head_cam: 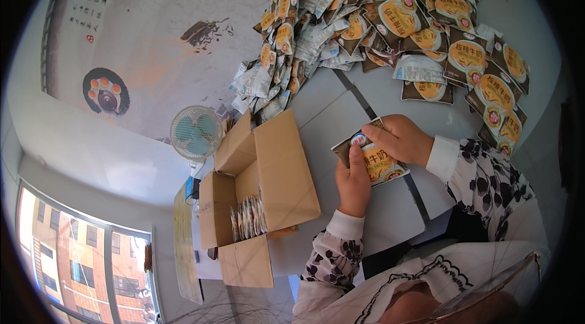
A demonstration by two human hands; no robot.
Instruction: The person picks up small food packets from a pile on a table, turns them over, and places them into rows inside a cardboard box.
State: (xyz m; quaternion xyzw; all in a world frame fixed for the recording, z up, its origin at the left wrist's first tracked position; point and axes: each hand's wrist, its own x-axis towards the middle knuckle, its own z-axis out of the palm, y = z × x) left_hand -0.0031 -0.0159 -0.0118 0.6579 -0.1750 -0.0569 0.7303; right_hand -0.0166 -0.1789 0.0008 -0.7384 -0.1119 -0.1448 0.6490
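Both my hands hold one brown and yellow drink pouch over the grey tabletop. My left hand grips its left side, thumb lying on the printed front. From the upper right, my right hand pinches it with the thumb on top; the fingers beneath are hidden. Left of my hands stands a cardboard box with its flaps spread. Several pouches stand on edge in a row inside it. Beyond my hands a large heap of similar pouches spreads, some showing printed fronts, others pale backs.
A small fan with teal blades stands behind the box. Loose pouches trail down the table's right side. Dark strips cross the grey tabletop. A window is at the lower left, and a decorated wall rises behind.
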